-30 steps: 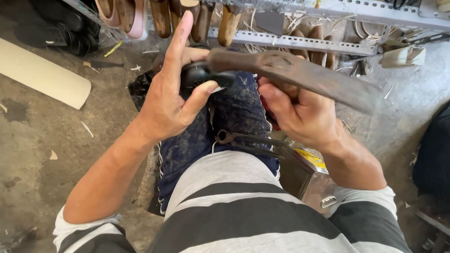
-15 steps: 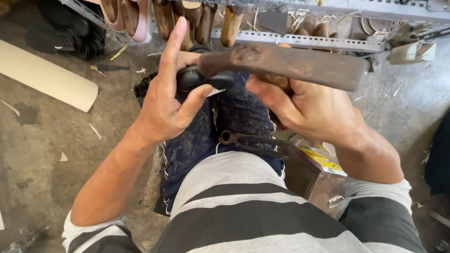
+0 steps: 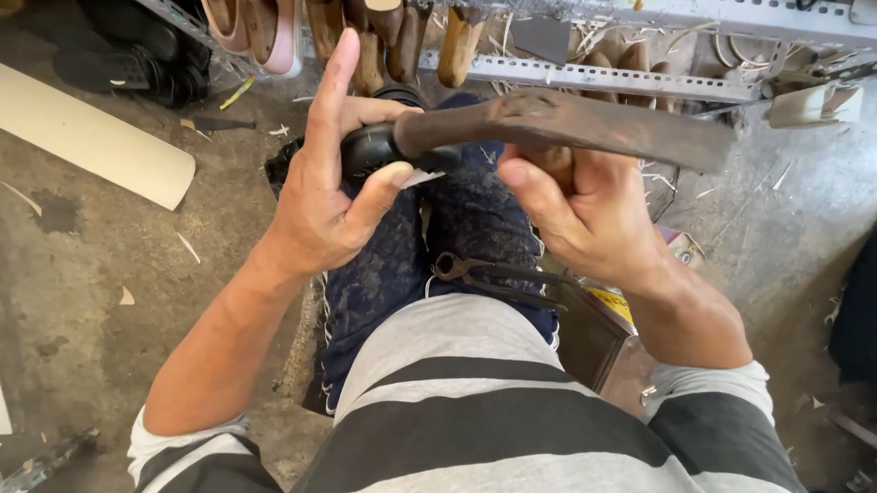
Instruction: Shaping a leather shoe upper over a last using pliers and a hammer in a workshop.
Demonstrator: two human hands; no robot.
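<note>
Hands mid-job: left hand (image 3: 330, 207) fingers pinch black shoe (image 3: 372, 147), index up; right hand (image 3: 578, 208) fingers wrap rusty tool (image 3: 570, 125) w/ tip touching shoe. Pincers (image 3: 488, 274) below fingers on lap, untouched.

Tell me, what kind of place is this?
Probably a shoemaker's workshop. Wooden shoe forms hang on a metal rack, pincers lie on the person's lap, and the hands hold a black shoe and a rusty hammer.
</note>
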